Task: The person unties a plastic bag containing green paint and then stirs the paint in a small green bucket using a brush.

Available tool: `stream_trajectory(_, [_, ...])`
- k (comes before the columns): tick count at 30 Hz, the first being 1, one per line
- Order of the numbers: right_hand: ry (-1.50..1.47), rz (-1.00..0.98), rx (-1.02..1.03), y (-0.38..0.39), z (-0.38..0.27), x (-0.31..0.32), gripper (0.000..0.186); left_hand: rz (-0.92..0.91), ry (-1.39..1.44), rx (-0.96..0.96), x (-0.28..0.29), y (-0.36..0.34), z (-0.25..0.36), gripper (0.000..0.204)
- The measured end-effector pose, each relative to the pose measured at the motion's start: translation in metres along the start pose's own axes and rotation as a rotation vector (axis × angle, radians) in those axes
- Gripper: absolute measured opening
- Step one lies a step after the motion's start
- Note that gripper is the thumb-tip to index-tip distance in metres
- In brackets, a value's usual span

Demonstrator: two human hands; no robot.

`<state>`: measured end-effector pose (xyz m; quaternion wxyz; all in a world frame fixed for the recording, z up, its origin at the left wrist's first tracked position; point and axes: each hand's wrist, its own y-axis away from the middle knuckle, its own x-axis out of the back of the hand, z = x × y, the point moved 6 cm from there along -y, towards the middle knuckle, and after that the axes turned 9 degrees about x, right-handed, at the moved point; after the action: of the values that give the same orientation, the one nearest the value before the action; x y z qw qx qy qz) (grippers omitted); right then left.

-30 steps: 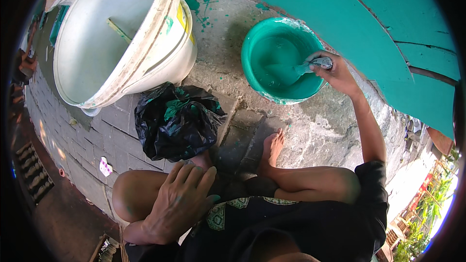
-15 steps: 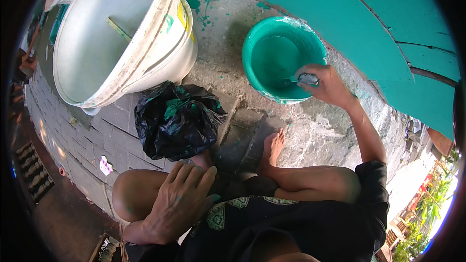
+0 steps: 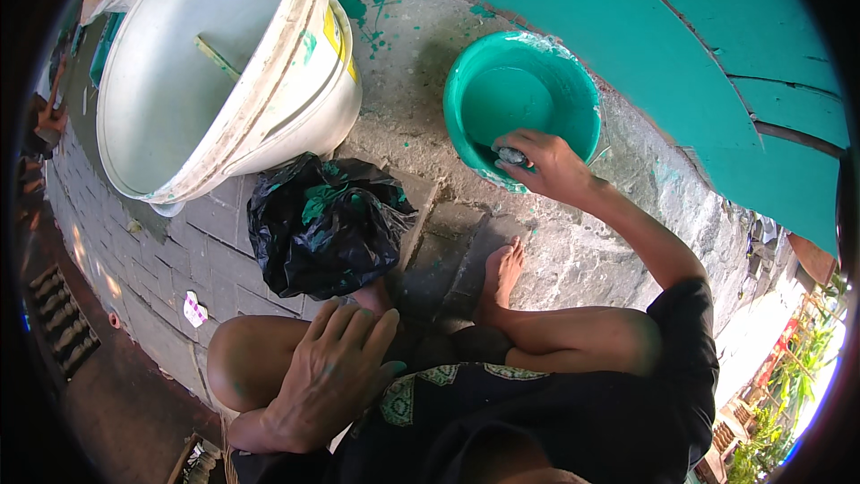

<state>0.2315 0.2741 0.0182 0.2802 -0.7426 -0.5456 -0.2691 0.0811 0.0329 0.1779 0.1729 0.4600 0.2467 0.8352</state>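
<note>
A green tub (image 3: 591,130) with paint-streaked rim stands ahead of me, partly filled with green paint (image 3: 512,99). Over its near rim reaches my right hand (image 3: 554,166), closed on a stubby grey, paint-smeared tool handle (image 3: 513,157). The tool's lower end is hidden inside the tub, so its kind is unclear. My left hand (image 3: 336,376) rests by my left knee, back upward, fingers stretched out, holding nothing. Green paint marks its thumb. Just beyond it lies a crumpled black plastic bag (image 3: 327,229) stained with green paint.
At the left stands a large white bucket (image 3: 291,116) with a paint-marked stick (image 3: 217,57) inside. A green-painted panel (image 3: 573,4) borders the far right. Paint spots dot the concrete (image 3: 408,63). Grey paving (image 3: 193,255) runs along the left, with a small white-and-pink scrap (image 3: 194,309) on it.
My right hand has moved left along the tub's near side with the grey-handled tool, tilting it. My left hand has stayed in place.
</note>
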Motion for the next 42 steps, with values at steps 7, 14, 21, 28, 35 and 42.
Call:
stream_trajectory(7, [0.129, 0.119, -0.004, -0.018, 0.016, 0.007, 0.029, 0.007, -0.003, -0.013, -0.002, -0.002, -0.001, 0.061])
stream_trajectory(14, [0.219, 0.235, -0.061, -0.012, 0.060, 0.032, 0.026, -0.005, 0.012, 0.005, 0.001, 0.001, -0.002, 0.060])
stream_trajectory(21, [0.132, 0.319, -0.319, 0.021, 0.078, 0.038, 0.024, -0.025, 0.011, 0.011, 0.001, 0.001, -0.004, 0.059])
stream_trajectory(28, [0.039, 0.286, -0.158, 0.019, 0.048, 0.014, 0.021, -0.010, 0.002, -0.003, 0.000, 0.001, -0.002, 0.059])
stream_trajectory(35, [-0.078, 0.130, -0.136, 0.016, 0.034, 0.002, 0.022, -0.003, -0.009, -0.001, 0.001, 0.003, 0.000, 0.060])
stream_trajectory(42, [-0.033, 0.070, -0.076, 0.012, 0.042, 0.009, 0.026, 0.062, -0.028, 0.004, 0.002, 0.001, 0.001, 0.055])
